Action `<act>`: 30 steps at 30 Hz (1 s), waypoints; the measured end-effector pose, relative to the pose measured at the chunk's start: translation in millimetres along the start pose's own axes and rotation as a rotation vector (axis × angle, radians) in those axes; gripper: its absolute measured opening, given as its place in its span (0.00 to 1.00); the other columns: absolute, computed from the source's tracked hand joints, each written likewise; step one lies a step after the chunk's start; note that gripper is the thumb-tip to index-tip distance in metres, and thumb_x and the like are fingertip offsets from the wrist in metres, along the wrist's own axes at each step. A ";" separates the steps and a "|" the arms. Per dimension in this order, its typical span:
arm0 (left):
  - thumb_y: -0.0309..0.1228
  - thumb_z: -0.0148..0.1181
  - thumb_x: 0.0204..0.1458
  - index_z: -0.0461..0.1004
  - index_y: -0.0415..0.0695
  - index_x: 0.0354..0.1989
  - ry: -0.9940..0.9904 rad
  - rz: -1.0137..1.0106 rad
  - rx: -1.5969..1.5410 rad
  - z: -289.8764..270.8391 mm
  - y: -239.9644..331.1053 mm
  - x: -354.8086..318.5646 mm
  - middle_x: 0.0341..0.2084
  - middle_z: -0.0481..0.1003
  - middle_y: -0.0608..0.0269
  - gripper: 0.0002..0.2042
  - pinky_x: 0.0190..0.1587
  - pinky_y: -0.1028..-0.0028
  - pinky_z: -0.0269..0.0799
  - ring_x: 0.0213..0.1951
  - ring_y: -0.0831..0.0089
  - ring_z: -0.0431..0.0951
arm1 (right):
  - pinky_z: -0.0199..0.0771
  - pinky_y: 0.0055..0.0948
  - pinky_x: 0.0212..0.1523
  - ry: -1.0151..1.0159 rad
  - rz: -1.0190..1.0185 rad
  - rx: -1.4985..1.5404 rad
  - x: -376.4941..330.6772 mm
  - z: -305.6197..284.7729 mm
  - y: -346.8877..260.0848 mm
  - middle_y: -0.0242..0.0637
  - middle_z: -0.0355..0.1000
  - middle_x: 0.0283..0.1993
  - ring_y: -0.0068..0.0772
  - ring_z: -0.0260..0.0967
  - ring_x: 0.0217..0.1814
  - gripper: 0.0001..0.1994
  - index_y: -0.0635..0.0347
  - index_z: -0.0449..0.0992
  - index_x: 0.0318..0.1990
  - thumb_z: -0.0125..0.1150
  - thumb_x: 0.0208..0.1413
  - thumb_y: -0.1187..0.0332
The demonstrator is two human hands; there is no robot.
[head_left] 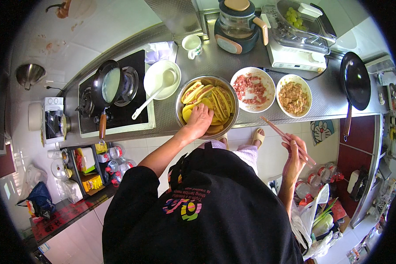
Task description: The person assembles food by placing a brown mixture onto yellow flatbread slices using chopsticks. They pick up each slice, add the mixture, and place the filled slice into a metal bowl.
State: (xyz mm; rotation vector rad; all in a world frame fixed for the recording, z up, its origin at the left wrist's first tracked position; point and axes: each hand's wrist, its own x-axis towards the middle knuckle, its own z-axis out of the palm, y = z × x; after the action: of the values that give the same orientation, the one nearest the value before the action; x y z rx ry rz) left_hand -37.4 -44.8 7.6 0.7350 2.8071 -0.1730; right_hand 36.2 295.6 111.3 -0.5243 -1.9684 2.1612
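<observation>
My left hand (199, 119) reaches into a steel bowl (179, 122) of folded yellow wraps (222, 105) with filling showing along their edges. Its fingers are bent down and closed on one yellow wrap (207, 103); the hand partly hides it. Held out to the right, off the counter's front edge, my right hand (296, 156) grips a pair of chopsticks (275, 126) whose tips point toward the bowls. Beside the steel bowl stand a white bowl with reddish chopped meat (249, 90) and another with brownish minced filling (294, 97).
A small pan (108, 86) with pale contents sits on the black stove (127, 116). Left of the steel bowl, a white bowl (174, 90) holds a ladle (152, 97). A mug (192, 45), a glass kettle (237, 26), a steamer (297, 33) and a black frying pan (355, 81) line the counter.
</observation>
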 end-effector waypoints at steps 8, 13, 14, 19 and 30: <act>0.29 0.62 0.43 0.75 0.41 0.44 0.067 0.042 -0.124 -12.0 -9.8 4.1 0.35 0.77 0.51 0.17 0.48 0.61 0.67 0.46 0.57 0.74 | 0.79 0.28 0.46 -0.002 0.002 0.005 3.4 -1.3 1.6 0.47 0.76 0.49 0.36 0.77 0.49 0.11 0.70 0.75 0.48 0.53 0.67 0.71; 0.31 0.65 0.40 0.71 0.40 0.51 -0.293 0.056 -0.687 -45.9 -38.3 3.3 0.37 0.76 0.46 0.26 0.46 0.59 0.71 0.42 0.53 0.77 | 0.79 0.28 0.46 0.016 0.010 -0.001 6.0 -3.8 2.1 0.47 0.76 0.49 0.36 0.76 0.50 0.11 0.70 0.76 0.48 0.53 0.67 0.71; 0.31 0.65 0.40 0.70 0.40 0.52 -0.365 0.060 -0.812 -51.4 -44.4 2.6 0.37 0.77 0.46 0.26 0.46 0.59 0.72 0.41 0.53 0.78 | 0.79 0.28 0.46 0.026 0.014 -0.008 6.4 -3.5 2.6 0.47 0.76 0.49 0.36 0.76 0.50 0.11 0.70 0.76 0.48 0.53 0.67 0.71; 0.26 0.64 0.43 0.68 0.40 0.56 -0.355 0.126 -1.196 -59.4 -62.8 -2.1 0.44 0.76 0.52 0.27 0.52 0.68 0.70 0.47 0.61 0.76 | 0.80 0.30 0.45 0.018 0.009 0.006 9.1 1.0 5.4 0.45 0.77 0.47 0.36 0.77 0.49 0.10 0.70 0.77 0.46 0.54 0.66 0.71; 0.17 0.53 0.44 0.67 0.37 0.57 -0.149 0.096 -0.780 -30.4 -33.5 -45.4 0.54 0.69 0.49 0.26 0.62 0.59 0.64 0.58 0.50 0.69 | 0.79 0.30 0.46 0.047 0.031 -0.022 10.1 0.7 0.8 0.45 0.77 0.46 0.36 0.77 0.48 0.10 0.70 0.77 0.45 0.53 0.66 0.72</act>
State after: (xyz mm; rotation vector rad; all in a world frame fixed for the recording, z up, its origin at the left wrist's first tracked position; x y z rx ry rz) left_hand -21.5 -89.7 50.3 0.6110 2.3796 0.7979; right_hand 26.8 298.5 109.1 -0.6065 -1.9741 2.1277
